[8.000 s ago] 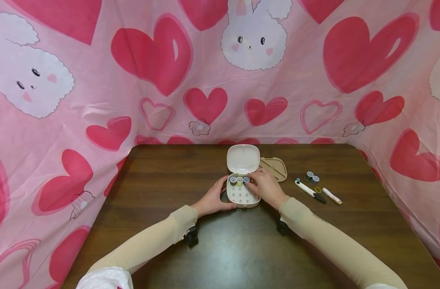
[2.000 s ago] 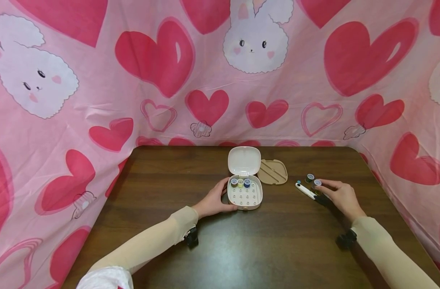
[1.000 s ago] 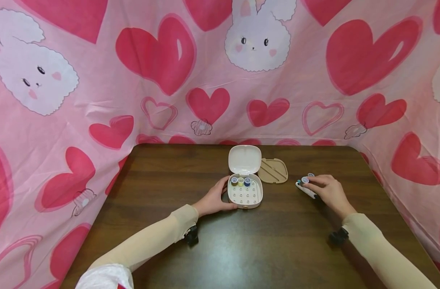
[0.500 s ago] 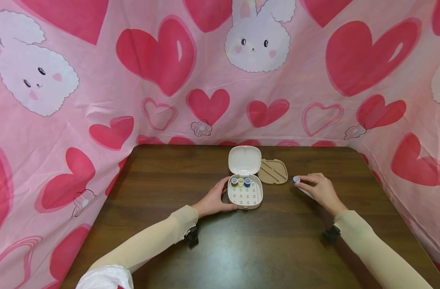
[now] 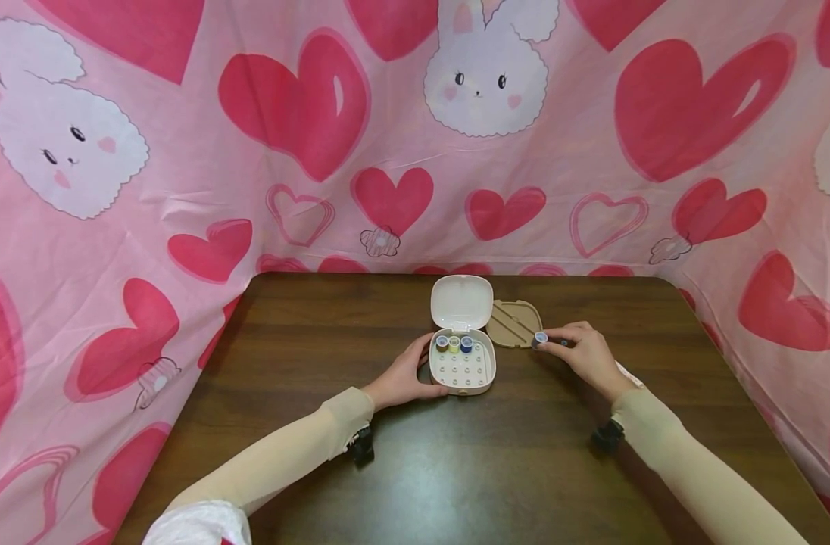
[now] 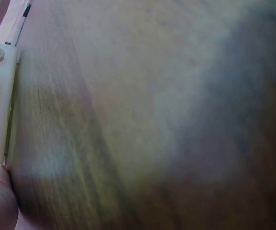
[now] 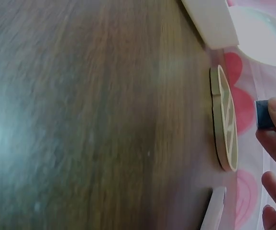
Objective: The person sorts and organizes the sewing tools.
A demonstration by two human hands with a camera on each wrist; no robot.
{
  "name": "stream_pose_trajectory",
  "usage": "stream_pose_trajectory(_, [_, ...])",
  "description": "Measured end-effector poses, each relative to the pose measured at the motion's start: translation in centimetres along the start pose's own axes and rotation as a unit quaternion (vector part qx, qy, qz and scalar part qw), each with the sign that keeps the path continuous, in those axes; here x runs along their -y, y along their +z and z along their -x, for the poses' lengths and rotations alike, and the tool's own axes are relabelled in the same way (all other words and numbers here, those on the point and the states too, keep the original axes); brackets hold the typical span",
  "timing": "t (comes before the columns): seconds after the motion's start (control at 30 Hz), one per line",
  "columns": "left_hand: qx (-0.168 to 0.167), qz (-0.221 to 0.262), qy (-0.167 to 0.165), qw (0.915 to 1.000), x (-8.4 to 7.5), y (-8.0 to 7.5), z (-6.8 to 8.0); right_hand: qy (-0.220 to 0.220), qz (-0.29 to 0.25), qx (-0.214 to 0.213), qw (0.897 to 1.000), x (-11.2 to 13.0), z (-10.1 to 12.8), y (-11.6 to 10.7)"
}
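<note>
In the head view my left hand (image 5: 403, 376) grips the left side of a white thread box (image 5: 486, 378), its thumb along the front and fingers at the side. The box's lid (image 5: 461, 301) stands open. Inside are rows of small pegs, with a brown spool (image 5: 442, 344), a yellow spool (image 5: 454, 344) and a blue spool (image 5: 466, 344) along the back row. My right hand (image 5: 588, 362) pinches a dark grey-blue thread spool (image 5: 540, 340) between thumb and forefinger, over the right edge of a tan tray (image 5: 513, 322). The right wrist view shows this spool (image 7: 263, 116) side-on.
The tan tray, with diagonal ribs, lies behind and right of the box. A slim white stick (image 5: 631, 375) shows beside the right wrist; a small blue round thing (image 5: 563, 343) shows by the fingers. A pink heart-print cloth (image 5: 319, 212) hangs behind the brown table (image 5: 306, 333).
My right hand went from the box to the spools at the right, picked up the grey-blue one and carried it left to the tray. My left hand stays on the box.
</note>
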State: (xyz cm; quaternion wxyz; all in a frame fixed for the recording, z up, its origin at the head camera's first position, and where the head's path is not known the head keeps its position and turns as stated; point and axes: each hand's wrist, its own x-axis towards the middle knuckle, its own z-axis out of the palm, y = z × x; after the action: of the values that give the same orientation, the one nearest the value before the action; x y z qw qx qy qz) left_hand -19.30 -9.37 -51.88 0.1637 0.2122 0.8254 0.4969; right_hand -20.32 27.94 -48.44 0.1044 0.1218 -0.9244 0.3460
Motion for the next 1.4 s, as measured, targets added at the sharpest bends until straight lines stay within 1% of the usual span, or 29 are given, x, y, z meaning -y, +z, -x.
stream_pose_trajectory(0.17, [0.0, 0.001, 0.0, 1.0, 0.0, 0.0, 0.0, -0.004, -0.01, 0.004, 1.0, 0.3, -0.5, 0.8])
stream_pose_trajectory(0.53, [-0.002, 0.003, -0.002, 1.0, 0.1, 0.1, 0.0, 0.008, -0.044, 0.038, 0.998, 2.0, -1.4, 2.1])
stream_pose_trajectory(0.67, [-0.002, 0.006, 0.0, 1.0, 0.1, 0.1, 0.1, 0.005, -0.054, 0.045, 0.997, 2.6, -1.7, 2.8])
stream_pose_trajectory(0.9, [-0.001, 0.01, 0.0, 0.9999, -0.1, 0.1, 0.1, 0.015, -0.093, 0.05, 0.994, 3.4, -2.4, 3.8])
stream_pose_trajectory(1.07, [-0.002, 0.009, 0.002, 1.0, 0.0, 0.1, 0.0, 0.006, -0.101, 0.049, 0.994, 4.0, -2.7, 4.5])
stream_pose_trajectory(1.3, [-0.004, 0.008, 0.005, 0.9999, 0.1, 0.1, -0.1, 0.005, -0.105, 0.072, 0.992, 4.9, -3.1, 5.3])
stream_pose_trajectory(1.4, [-0.005, 0.002, 0.005, 1.0, 0.2, 0.1, -0.2, -0.002, -0.101, 0.075, 0.992, 5.1, -3.2, 5.7])
